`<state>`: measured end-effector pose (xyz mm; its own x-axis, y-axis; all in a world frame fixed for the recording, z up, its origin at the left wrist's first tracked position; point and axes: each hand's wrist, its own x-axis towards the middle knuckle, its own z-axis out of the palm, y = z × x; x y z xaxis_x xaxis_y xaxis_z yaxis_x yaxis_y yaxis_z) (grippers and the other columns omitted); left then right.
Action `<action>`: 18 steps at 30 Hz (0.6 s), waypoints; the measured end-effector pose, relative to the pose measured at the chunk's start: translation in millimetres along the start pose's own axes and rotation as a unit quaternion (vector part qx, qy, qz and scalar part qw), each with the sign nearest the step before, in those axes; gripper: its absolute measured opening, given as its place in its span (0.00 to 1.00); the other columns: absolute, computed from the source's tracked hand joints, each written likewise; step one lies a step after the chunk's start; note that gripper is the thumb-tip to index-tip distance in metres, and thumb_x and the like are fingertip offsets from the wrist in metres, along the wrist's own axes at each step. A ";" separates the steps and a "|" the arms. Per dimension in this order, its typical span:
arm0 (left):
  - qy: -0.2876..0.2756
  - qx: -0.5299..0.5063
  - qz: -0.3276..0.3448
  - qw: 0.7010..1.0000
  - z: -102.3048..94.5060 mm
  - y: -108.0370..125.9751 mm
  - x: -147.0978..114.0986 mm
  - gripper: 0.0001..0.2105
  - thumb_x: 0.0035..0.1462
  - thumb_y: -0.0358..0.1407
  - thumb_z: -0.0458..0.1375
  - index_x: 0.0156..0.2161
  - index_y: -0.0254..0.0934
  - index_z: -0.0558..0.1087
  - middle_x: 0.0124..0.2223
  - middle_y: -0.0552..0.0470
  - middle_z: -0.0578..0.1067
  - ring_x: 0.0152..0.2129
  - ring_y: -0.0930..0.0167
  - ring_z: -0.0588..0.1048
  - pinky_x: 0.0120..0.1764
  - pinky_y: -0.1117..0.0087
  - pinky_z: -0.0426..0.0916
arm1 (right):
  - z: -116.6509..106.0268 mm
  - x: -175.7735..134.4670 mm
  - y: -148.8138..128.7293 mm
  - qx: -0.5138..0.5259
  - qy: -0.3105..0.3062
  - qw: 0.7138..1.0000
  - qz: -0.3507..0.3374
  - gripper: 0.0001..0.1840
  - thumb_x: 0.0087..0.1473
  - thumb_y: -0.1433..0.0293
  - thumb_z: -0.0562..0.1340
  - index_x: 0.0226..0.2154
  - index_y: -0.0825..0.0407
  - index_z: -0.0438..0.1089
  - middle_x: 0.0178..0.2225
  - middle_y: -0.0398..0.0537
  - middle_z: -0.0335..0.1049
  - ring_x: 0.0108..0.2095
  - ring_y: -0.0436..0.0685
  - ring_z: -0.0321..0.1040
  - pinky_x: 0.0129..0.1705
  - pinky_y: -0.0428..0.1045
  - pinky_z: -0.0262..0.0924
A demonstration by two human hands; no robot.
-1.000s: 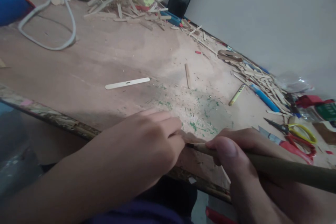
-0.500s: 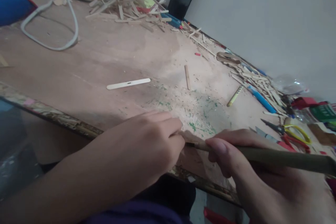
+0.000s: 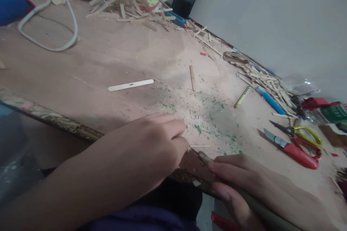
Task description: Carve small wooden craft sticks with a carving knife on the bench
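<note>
My left hand [image 3: 151, 144] rests at the near edge of the wooden table [image 3: 108, 61], fingers pinched on a thin pale sliver of wood [image 3: 200, 146] that sticks out to the right. My right hand [image 3: 255, 187] grips an olive-handled craft knife [image 3: 244, 198]; its fine blade tip [image 3: 193, 149] touches the table just beside the sliver and my left fingertips. Green and pale shavings [image 3: 206, 115] lie scattered just beyond both hands.
A flat ice-cream stick [image 3: 130, 85] and a short stick piece [image 3: 192, 78] lie mid-table. Red-handled cutter [image 3: 294, 149], yellow-handled scissors [image 3: 300, 131], a blue pen [image 3: 269, 100] and a yellow pencil [image 3: 242, 97] lie right. Stick piles [image 3: 127, 0] and a white cable [image 3: 54, 18] sit behind.
My right hand has dropped lower and tilted the knife handle down toward me, uncovering the table behind it. A thin sliver now shows at the blade tip. My left hand stayed put.
</note>
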<state>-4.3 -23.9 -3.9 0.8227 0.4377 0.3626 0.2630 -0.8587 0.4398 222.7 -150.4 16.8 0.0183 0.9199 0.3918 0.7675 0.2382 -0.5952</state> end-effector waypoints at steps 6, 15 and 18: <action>-0.007 0.001 0.000 1.000 -5.6 2.3 4.7 0.12 0.68 0.19 0.68 0.38 0.39 0.79 0.37 0.55 0.76 0.30 0.66 0.72 0.34 0.61 0.64 | -13.4 10.4 4.1 0.008 -0.018 1.000 0.001 0.23 0.80 0.48 0.67 0.41 0.41 0.91 0.39 0.51 0.90 0.36 0.65 0.91 0.40 0.52 0.89; -0.008 -0.001 0.004 1.000 -5.5 0.9 4.9 0.13 0.67 0.19 0.68 0.37 0.39 0.78 0.36 0.55 0.75 0.29 0.66 0.71 0.33 0.60 0.63 | -33.9 24.8 13.3 0.011 -0.108 0.992 -0.064 0.14 0.80 0.53 0.69 0.50 0.36 0.92 0.45 0.48 0.92 0.41 0.64 0.93 0.45 0.52 0.90; 0.004 -0.012 0.014 1.000 -4.4 -1.6 3.8 0.14 0.67 0.17 0.65 0.37 0.39 0.77 0.36 0.54 0.74 0.30 0.66 0.69 0.33 0.60 0.61 | -30.2 26.3 9.4 0.020 -0.116 0.991 -0.071 0.16 0.81 0.53 0.68 0.52 0.38 0.92 0.44 0.49 0.92 0.40 0.62 0.93 0.44 0.50 0.89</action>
<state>-3.7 -19.7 0.3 0.8252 0.4163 0.3817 0.2285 -0.8641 0.4484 249.7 -133.4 42.8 -0.2389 0.9218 0.3052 0.7261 0.3783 -0.5742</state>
